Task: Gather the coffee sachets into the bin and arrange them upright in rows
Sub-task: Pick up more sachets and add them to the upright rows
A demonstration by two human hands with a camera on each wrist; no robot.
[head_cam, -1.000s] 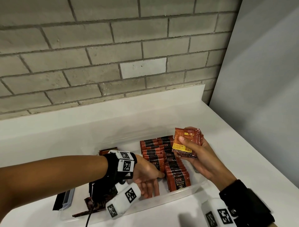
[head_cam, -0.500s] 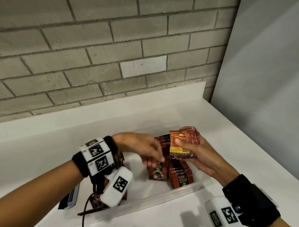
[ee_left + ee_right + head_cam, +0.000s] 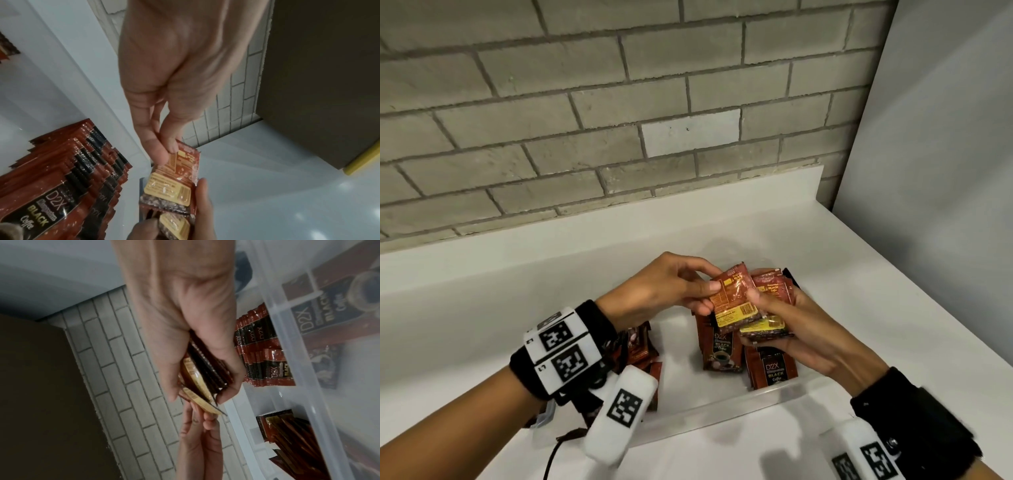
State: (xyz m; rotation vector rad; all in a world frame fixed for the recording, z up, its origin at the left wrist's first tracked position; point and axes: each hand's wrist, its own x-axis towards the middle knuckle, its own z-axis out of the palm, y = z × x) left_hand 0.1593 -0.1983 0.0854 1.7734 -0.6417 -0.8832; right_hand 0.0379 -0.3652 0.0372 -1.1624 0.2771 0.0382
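My left hand (image 3: 671, 291) pinches a single red-brown foil coffee sachet with a yellow label (image 3: 734, 301) by its upper left edge, thumb on the printed back; its long axis runs from upper right to lower left just below the middle of the head view, top edge tilted up and to the right. My right hand (image 3: 801, 329) grips a fanned stack of the same red sachets (image 3: 774, 291), fingers curled under them and thumb laid across the front, and the single sachet overlaps that stack. Both are held above the clear plastic rectangular bin (image 3: 722, 407), where two rows of sachets marked D2X Black Coffee (image 3: 772, 370) stand upright, faces toward me, in the lower centre; some loose sachets (image 3: 640, 346) lie at the bin's left end behind my wrist. The bin sits on a smooth white desk (image 3: 893, 325) with a low white upstand against a grey brick wall (image 3: 585, 102) across the upper frame, and a plain grey panel (image 3: 945, 137) closes the right side. A second ago my left hand was down inside the bin at the lower left; it has come up to meet the stack.
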